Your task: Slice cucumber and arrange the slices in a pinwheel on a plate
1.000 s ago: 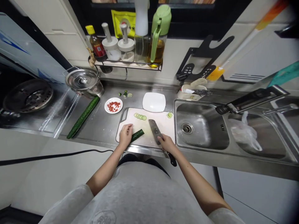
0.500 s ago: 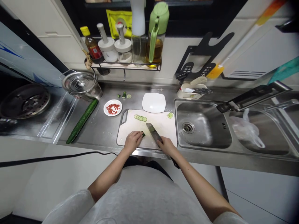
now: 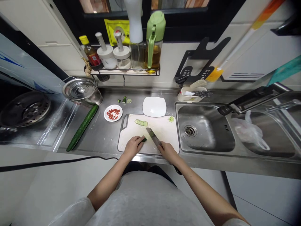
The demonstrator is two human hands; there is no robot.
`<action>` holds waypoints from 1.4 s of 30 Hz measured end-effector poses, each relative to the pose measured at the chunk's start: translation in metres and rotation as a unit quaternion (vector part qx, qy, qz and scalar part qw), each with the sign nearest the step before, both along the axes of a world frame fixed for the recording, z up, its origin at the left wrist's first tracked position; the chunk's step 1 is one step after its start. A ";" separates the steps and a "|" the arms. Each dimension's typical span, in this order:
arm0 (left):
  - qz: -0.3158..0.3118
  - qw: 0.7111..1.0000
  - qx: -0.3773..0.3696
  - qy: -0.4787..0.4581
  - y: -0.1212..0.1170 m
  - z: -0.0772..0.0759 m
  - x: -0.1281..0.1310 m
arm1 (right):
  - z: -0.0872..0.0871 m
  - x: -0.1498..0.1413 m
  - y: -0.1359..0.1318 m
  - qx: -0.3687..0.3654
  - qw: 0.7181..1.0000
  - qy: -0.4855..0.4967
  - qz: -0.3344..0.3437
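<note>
My left hand (image 3: 133, 147) rests on the white cutting board (image 3: 128, 135), its fingers closed on a short dark green piece of cucumber (image 3: 144, 139). In my right hand (image 3: 168, 151) is a kitchen knife (image 3: 152, 135), gripped near the base of the blade, which slants up and left across the board. The black handle end shows below my wrist. A row of overlapping cucumber slices (image 3: 141, 122) lies at the board's upper left, beyond the knife tip. A few more slices (image 3: 171, 119) sit in its upper right corner.
Behind the board stands a white square plate (image 3: 154, 106), with a small plate (image 3: 113, 119) of chopped red pieces to its left. A whole cucumber (image 3: 82, 128) lies near the lidded steel pot (image 3: 82, 91). The sink (image 3: 207, 125) adjoins the board's right side.
The view has tilted slightly, so everything sits a little lower. Both hands keep their grips on the cucumber piece and the knife, with barely any movement over the board.
</note>
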State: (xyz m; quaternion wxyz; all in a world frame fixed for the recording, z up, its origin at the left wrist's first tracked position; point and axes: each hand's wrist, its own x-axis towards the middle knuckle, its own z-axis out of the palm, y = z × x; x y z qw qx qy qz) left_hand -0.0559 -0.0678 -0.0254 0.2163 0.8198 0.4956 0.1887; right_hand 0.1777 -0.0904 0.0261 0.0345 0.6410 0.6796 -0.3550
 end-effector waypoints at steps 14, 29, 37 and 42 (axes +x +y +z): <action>0.012 0.999 0.000 -0.053 -0.002 0.001 0.000 | 0.020 -0.011 -0.004 -0.015 0.997 -0.061 0.044; 0.012 0.998 0.017 -0.059 0.000 -0.004 -0.005 | 0.031 -0.026 -0.014 0.000 0.989 -0.095 0.113; 0.010 0.999 0.012 -0.052 0.004 -0.009 -0.007 | 0.030 -0.033 -0.015 0.003 0.987 -0.106 0.120; 0.015 0.999 0.014 -0.035 0.006 -0.011 -0.009 | 0.033 -0.039 -0.012 -0.003 0.985 -0.122 0.124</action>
